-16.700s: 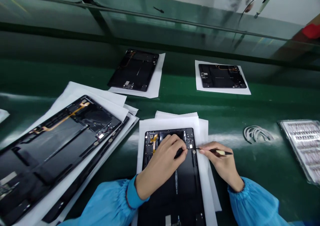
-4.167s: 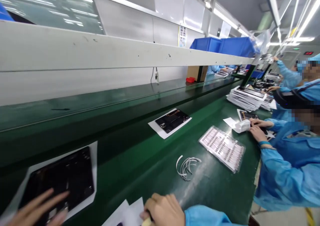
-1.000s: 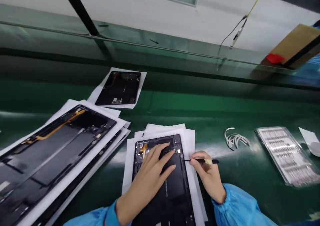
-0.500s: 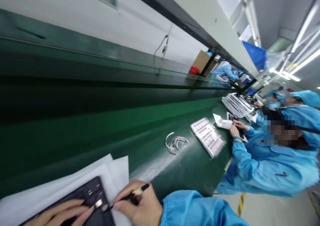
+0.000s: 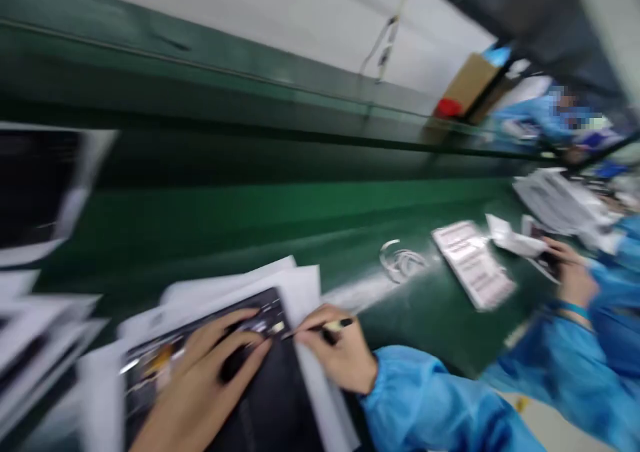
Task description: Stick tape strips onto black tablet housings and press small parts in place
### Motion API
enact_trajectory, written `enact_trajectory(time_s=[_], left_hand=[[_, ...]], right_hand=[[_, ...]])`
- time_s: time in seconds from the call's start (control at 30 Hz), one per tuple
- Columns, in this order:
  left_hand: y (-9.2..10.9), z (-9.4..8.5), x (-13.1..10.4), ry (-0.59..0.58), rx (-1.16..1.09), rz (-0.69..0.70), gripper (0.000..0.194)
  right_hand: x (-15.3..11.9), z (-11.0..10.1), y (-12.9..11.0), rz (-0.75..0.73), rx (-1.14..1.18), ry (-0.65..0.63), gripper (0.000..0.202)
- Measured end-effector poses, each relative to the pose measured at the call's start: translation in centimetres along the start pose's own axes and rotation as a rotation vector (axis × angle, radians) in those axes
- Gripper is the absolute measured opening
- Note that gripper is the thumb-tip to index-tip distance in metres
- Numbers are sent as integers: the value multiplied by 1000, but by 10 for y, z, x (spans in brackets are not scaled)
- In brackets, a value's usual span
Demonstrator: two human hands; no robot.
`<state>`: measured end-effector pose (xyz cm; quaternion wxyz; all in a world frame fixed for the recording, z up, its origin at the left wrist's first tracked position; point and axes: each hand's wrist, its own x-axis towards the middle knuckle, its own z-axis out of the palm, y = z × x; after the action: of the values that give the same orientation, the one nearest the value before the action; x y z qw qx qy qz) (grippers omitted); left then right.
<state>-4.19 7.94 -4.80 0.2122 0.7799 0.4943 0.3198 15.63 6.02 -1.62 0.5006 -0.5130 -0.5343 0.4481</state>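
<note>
A flat black tablet-like device (image 5: 280, 399) lies on white sheets (image 5: 303, 285) on the green bench, with small inner parts showing along its far and left edges. My left hand (image 5: 205, 379) rests on it, fingers stretched out near the top corner. In a pinch, my right hand (image 5: 350, 359) holds a thin pointed tool (image 5: 342, 323), dark with a pale band. Its tip is at the device's upper right corner, close to my left fingertips and a small pale part. Blur hides the exact kind of tool and whether its tip touches.
Stacked white sheets with dark panels (image 5: 50, 345) stand at left, another dark panel (image 5: 35, 185) behind. White curled strips (image 5: 403, 262) and a packet of small parts (image 5: 475, 265) lie rightward. A co-worker's hand (image 5: 573, 269) holds a dark device by a paper pile (image 5: 565, 202).
My view has swung left and down, so the bench things appear farther right and the left-hand stacks have come into sight. Both hands stay at the device's corner, the tool still held.
</note>
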Motion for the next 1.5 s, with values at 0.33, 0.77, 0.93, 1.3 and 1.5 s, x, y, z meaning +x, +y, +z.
enact_trajectory(time_s=[0.33, 0.77, 0.93, 1.3, 1.5], left_hand=[[28, -16, 4, -136, -53, -213, 12], [31, -16, 8, -121, -88, -236, 11], [32, -16, 10, -110, -93, -241, 10], [27, -15, 8, -109, -109, -207, 10], [29, -16, 8, -125, -103, -227, 9]], right_hand=[[12, -15, 21, -43, -174, -117, 6], [15, -11, 12, -53, -187, -43, 7], [17, -8, 10, -20, -194, -42, 7], [19, -6, 15, -10, -209, -35, 4], [19, -6, 14, -2, -191, -36, 4]])
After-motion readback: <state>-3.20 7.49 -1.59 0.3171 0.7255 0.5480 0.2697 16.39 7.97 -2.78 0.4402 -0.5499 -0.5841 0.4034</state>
